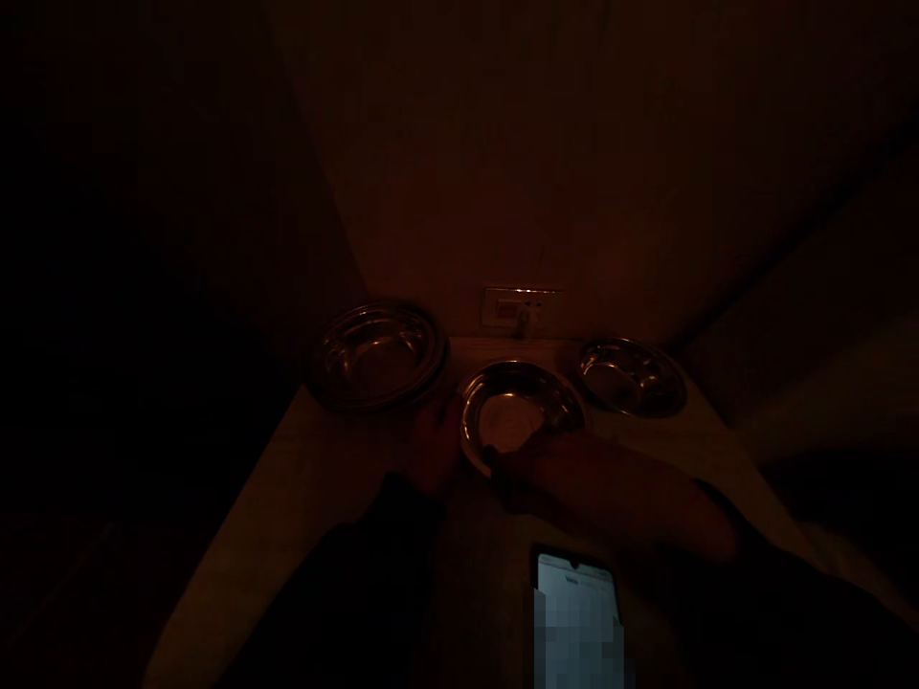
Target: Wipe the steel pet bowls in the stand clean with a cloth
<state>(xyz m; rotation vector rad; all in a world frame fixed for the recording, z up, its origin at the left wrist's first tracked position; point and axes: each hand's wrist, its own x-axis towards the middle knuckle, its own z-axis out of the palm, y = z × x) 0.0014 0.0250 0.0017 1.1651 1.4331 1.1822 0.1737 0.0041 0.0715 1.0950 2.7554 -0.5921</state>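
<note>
The scene is very dark. A shiny steel plate [517, 407] is tilted toward me in the middle, over a pale surface. My left hand [433, 448] grips its left rim, fingers curled round the edge. My right hand [574, 478] reaches across from the right and lies against the plate's near rim; its fingers appear closed on it, though the dark hides detail. Another steel plate [378, 354] sits at the left and a third steel plate [632, 376] at the right.
A lit phone [578, 612] lies at the near edge of the pale counter [287, 478]. A wall socket [518, 308] is on the wall behind the plates. Walls close in on both sides.
</note>
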